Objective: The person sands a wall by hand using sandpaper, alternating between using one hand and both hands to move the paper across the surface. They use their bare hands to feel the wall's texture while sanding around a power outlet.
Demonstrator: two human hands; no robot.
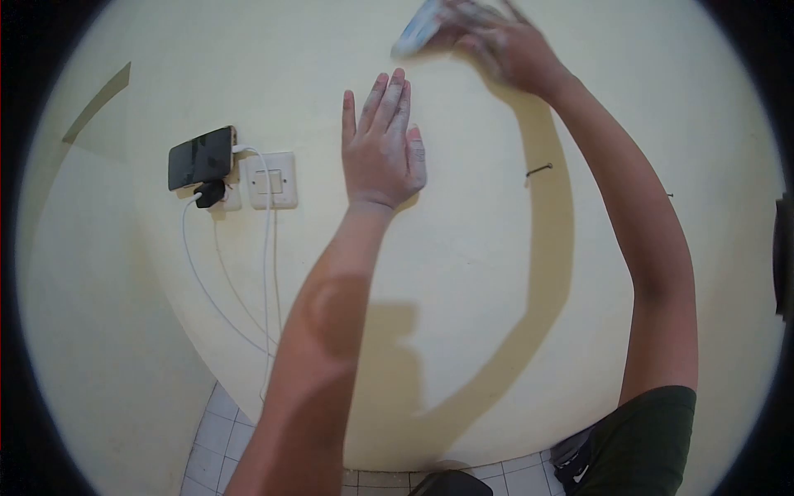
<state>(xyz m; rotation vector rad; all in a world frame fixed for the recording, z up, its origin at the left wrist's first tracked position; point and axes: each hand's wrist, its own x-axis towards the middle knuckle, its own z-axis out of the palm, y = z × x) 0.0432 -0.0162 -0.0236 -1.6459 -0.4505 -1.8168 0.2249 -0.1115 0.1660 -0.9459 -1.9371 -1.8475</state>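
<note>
We rest our left hand (pixel 380 161), fingers outstretched, on the wall (pixel 471 264); our right hand (pixel 509 48) grips a blurred blue-white item (pixel 416 35) higher up.

A short, dark green sleeve (pixel 662 434), well below the right hand (pixel 509 50), ends above the elbow, its hem plain and slightly curved. Pale, powdery smudges mark the fingers (pixel 373 110) and thumb of the left hand (pixel 379 161); both forearms are bare.

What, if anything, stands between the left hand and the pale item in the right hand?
Nothing visible does: only wall shows between the left hand and the pale item. The nail sits off to the right.
</note>
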